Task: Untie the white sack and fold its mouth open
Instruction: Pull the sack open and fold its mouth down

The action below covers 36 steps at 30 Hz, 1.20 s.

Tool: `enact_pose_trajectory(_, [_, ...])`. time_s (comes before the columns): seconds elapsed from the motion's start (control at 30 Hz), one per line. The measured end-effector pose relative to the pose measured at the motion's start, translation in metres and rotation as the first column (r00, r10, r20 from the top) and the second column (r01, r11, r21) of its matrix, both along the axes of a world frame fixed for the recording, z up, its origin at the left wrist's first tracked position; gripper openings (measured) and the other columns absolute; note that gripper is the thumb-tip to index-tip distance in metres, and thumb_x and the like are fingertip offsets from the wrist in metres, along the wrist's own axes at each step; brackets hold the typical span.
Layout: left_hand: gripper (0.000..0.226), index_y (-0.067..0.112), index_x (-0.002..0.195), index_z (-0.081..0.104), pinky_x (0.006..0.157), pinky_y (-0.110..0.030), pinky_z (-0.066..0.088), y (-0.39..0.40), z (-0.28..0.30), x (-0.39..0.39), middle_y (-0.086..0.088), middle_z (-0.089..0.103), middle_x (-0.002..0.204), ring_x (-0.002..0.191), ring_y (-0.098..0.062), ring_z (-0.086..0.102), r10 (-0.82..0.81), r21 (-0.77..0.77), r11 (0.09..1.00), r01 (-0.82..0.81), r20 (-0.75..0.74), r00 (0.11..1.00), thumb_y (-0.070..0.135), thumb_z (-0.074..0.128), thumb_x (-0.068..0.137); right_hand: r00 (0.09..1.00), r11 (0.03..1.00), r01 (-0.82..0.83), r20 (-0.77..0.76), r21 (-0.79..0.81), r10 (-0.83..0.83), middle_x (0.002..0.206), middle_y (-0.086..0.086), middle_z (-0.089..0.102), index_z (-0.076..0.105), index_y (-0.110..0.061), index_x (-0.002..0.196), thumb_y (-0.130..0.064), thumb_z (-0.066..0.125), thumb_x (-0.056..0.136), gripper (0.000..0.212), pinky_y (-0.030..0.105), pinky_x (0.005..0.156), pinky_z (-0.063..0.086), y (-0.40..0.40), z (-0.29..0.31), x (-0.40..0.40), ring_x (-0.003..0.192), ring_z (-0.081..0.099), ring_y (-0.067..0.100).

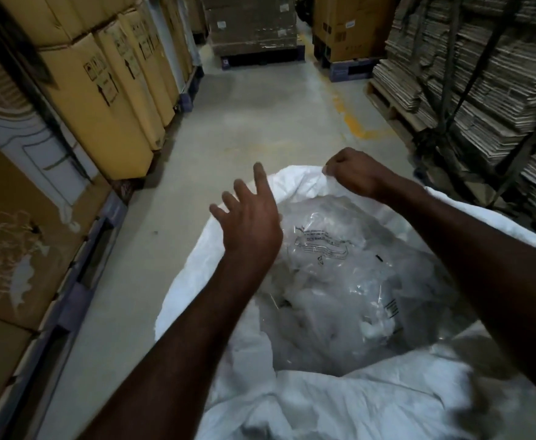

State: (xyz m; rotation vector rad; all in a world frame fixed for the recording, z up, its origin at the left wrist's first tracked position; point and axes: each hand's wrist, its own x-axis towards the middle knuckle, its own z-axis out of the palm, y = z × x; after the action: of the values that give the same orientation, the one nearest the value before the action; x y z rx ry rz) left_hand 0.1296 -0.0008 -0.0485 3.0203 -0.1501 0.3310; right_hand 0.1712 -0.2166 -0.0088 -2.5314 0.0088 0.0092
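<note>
The large white woven plastic sack [339,392] stands on the grey concrete floor [244,122] of a warehouse aisle, directly below the person, and fills the lower right part of the view. Its mouth is already wide open, and the rim is turned outward on the near side. Inside the sack lie crumpled transparent plastic bags [330,274], some of them with black printed text.

The right hand [352,176] is at the far edge of the rim. Its fingers are curled and pinch the white fabric there, so the grip is closed on the sack and lifts that edge a little. The left hand [247,217] is above the left side of the rim. Its fingers are spread and pointing forward, and they hold nothing; whether the palm touches the fabric, I cannot tell.

On the left side of the aisle stand tall yellow-brown cardboard boxes [101,100] on pallets. On the right side are stacks of flattened grey-brown cardboard sheets [482,74]. At the far end is a wrapped pallet of brown cartons [254,27]. A faded yellow painted line [352,119] runs along the floor.
</note>
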Motion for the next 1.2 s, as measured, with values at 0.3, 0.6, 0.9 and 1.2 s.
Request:
enact_pose_trajectory(0.3, [0.055,0.016,0.123,0.042,0.076,-0.036,0.043,0.02,0.023,-0.004,-0.013,0.071,0.118,0.099,-0.037,0.068,-0.178,-0.539,0.835,0.105,-0.085,0.98,0.047,0.077,0.094,0.858,0.842,-0.053,0.408,-0.536,0.314,0.142,0.011,0.053,0.049,-0.02,0.146,-0.019,0.061,0.08,0.067,0.066,0.123,0.018,0.04,-0.006,-0.032,0.135,0.051,0.033])
enact_pose_trajectory(0.6, [0.082,0.021,0.145,0.045,0.071,-0.016,0.054,0.057,0.058,-0.011,-0.003,0.065,0.123,0.097,-0.009,0.066,-0.373,-0.884,0.438,-0.165,-0.346,0.861,0.019,0.094,0.079,0.774,0.788,-0.272,0.361,-0.553,0.52,0.117,0.007,0.064,0.055,-0.012,0.138,-0.019,0.041,0.08,0.061,0.052,0.121,0.029,0.075,-0.017,-0.042,0.114,0.057,0.029])
enact_pose_trajectory(0.9, [0.116,0.031,0.168,-0.005,0.117,-0.06,0.034,0.068,0.02,-0.089,-0.019,0.049,0.154,0.137,-0.047,0.051,0.028,-0.175,0.982,-0.068,-0.22,0.975,0.077,0.065,0.087,0.963,0.936,-0.248,0.045,-0.251,0.267,0.104,0.02,0.075,0.068,-0.019,0.09,-0.013,0.043,0.077,0.029,0.032,0.076,0.037,0.098,-0.016,-0.005,0.1,0.068,0.043])
enact_pose_trajectory(1.2, [0.041,0.018,0.144,0.048,0.082,-0.031,0.044,0.094,-0.005,-0.072,-0.01,0.069,0.129,0.109,-0.028,0.065,-0.125,-0.777,0.615,-0.134,-0.263,0.957,0.016,0.058,0.104,0.916,0.826,-0.257,0.146,-0.502,0.374,0.121,0.016,0.068,0.058,-0.018,0.14,-0.008,0.058,0.082,0.059,0.048,0.1,0.045,0.109,-0.013,-0.019,0.11,0.066,0.04])
